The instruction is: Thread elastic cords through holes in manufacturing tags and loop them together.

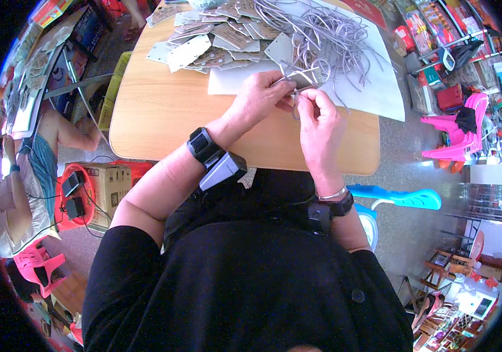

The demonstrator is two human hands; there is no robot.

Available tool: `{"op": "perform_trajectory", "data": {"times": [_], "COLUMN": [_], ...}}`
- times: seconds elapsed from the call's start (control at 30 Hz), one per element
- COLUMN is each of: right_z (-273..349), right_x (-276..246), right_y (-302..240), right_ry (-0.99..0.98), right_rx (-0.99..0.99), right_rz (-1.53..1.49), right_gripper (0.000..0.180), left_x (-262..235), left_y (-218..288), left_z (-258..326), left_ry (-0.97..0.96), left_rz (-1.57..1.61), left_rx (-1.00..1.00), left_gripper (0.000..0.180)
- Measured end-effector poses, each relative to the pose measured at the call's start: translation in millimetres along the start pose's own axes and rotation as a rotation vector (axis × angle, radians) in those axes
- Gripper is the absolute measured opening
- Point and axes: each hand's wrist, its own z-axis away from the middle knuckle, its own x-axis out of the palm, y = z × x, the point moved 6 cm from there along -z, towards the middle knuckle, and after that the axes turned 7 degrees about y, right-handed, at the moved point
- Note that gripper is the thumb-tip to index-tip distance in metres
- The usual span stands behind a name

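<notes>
While the left hand [260, 94] pinches a grey card tag [304, 77], the right hand [320, 120] (grip closed) holds a grey cord [295, 105].

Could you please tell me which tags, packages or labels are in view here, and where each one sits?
Card tag: grey rectangle, pinched between left hand and right hand.
Tag pile: grey-brown cards, table's far edge.
Cardboard box: brown, on floor, left.

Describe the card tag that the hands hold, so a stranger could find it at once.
On the round-cornered wooden table, before the heap of grey cords, the left hand and right hand meet. The small grey card tag is pinched between them, lifted; other tags lie piled.
</notes>
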Motion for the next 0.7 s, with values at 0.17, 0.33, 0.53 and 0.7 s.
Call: {"op": "perform_trajectory", "data": {"times": [0.17,0.33,0.53,0.7], "right_z": [-4,-1,1,-3], "right_x": [5,19,2,4], "right_y": [6,31,-12,-15], "right_ry": [-0.091,-0.325,0.005,0.000], "right_rx": [0.215,0.665,0.062,-0.197], "right_rz": [-0.104,-0.588,-0.056,0.085], "right_gripper": [0.011,0.013,0.010,0.014], "left_x": [0,0,-4,-2], "left_y": [-2,0,-4,6], "left_z": [-1,-4,-2,1], "left_ry": [0.041,0.051,0.117,0.141], "left_rz": [0.018,-0.073,-0.090,-0.159], "left_rx": [0.036,0.156,0.123,0.214], "left_gripper": [0.024,0.023,0.023,0.021]}}
